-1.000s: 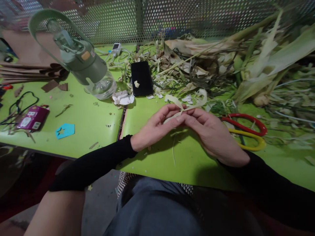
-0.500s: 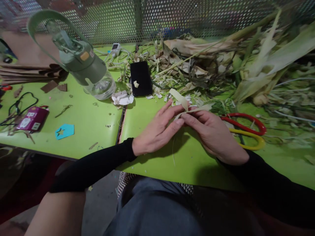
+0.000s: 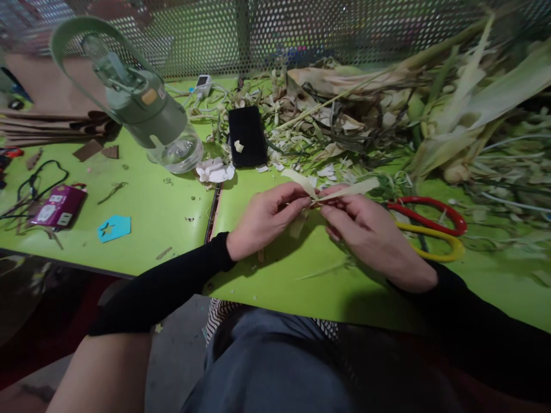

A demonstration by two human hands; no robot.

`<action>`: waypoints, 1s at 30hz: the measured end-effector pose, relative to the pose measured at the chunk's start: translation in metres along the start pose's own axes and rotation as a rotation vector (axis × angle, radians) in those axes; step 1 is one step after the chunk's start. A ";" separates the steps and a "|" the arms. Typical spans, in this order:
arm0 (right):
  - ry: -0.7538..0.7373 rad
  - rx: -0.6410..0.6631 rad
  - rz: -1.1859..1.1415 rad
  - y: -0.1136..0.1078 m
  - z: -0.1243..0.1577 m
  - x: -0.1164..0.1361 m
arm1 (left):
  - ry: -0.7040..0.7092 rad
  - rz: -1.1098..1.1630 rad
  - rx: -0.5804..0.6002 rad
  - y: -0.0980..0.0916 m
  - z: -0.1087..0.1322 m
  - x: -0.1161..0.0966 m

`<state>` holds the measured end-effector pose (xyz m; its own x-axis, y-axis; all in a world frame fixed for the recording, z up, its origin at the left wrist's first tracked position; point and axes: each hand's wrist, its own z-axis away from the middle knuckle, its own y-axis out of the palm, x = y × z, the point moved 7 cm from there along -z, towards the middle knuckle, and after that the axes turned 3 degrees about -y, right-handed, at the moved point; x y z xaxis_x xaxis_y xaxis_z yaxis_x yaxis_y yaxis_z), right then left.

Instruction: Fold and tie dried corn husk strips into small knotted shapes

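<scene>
Pale corn husk strips (image 3: 359,188) spread out in a V from between my two hands, just above the green table. My left hand (image 3: 271,215) pinches them at their crossing with thumb and curled fingers. My right hand (image 3: 361,226) is closed on them from the other side, thumb and forefinger close to the crossing. A small husk end hangs below my left fingertips. Scissors (image 3: 445,218) with one red and one yellow handle loop lie just right of my right hand, their blades mostly hidden by it.
Dried husks and shreds (image 3: 340,109) heap along the back and right. A black phone (image 3: 248,137) lies near the middle, a green water bottle (image 3: 159,120) to its left. Further left are a purple box (image 3: 59,206), a blue paper tag (image 3: 114,228) and folded brown sheets (image 3: 51,126).
My left fingers have curled from nearly flat into a pinch. The husk strips have shifted and turned, opening wider. A thin fibre that hung under my hands now lies lower, toward the right.
</scene>
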<state>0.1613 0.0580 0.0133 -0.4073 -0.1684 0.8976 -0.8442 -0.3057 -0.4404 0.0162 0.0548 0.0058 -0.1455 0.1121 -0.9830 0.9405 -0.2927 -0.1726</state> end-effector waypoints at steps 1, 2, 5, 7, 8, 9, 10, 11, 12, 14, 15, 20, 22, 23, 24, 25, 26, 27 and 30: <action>-0.008 -0.012 0.029 -0.001 0.000 0.001 | -0.014 0.040 0.024 0.002 0.000 0.000; -0.024 -0.025 0.063 -0.003 0.000 0.004 | -0.016 0.082 0.041 0.004 0.001 -0.001; -0.106 -0.049 0.138 -0.004 0.000 0.014 | 0.014 0.151 0.050 0.006 0.002 -0.007; -0.162 -0.052 0.166 -0.003 0.000 0.021 | 0.007 0.150 0.057 0.007 0.002 -0.007; -0.174 -0.050 0.176 -0.002 0.000 0.023 | -0.013 0.155 0.065 0.008 0.002 -0.005; -0.176 -0.049 0.188 -0.002 0.000 0.023 | -0.037 0.170 0.071 0.009 0.002 -0.003; -0.168 -0.050 0.204 -0.001 0.000 0.023 | -0.063 0.196 0.069 0.010 0.002 -0.001; -0.157 -0.057 0.220 -0.002 0.000 0.023 | -0.089 0.225 0.063 0.010 0.002 0.001; -0.147 -0.069 0.234 -0.003 0.000 0.023 | -0.110 0.252 0.051 0.009 0.002 0.002; -0.146 -0.093 0.250 -0.004 0.000 0.023 | -0.132 0.271 0.021 0.008 0.003 0.002; -0.149 -0.098 0.253 -0.004 0.001 0.023 | -0.140 0.259 0.013 0.007 0.003 0.002; -0.103 -0.061 0.197 0.000 0.000 0.016 | -0.111 0.055 -0.008 0.004 0.004 -0.002; -0.052 -0.052 0.132 0.001 -0.001 0.010 | -0.088 -0.015 -0.004 0.004 0.004 -0.001; -0.021 -0.052 0.092 0.002 -0.001 0.006 | -0.087 -0.034 0.004 0.005 0.004 0.000; 0.009 -0.057 0.052 0.002 -0.002 0.003 | -0.088 -0.046 0.014 0.006 0.004 0.001; 0.036 -0.061 0.018 0.003 -0.002 0.000 | -0.086 -0.055 0.022 0.006 0.004 0.002; 0.059 -0.068 -0.002 0.003 -0.002 -0.002 | -0.079 -0.065 0.029 0.007 0.004 0.002; 0.075 -0.076 -0.010 0.003 -0.002 -0.003 | -0.067 -0.077 0.037 0.007 0.004 0.001; 0.101 -0.086 -0.013 0.003 -0.001 -0.002 | -0.033 -0.122 0.043 0.008 0.005 -0.003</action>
<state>0.1588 0.0587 0.0097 -0.4252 -0.0680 0.9025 -0.8749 -0.2247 -0.4291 0.0225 0.0479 0.0076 -0.2686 0.1178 -0.9560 0.9014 -0.3193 -0.2926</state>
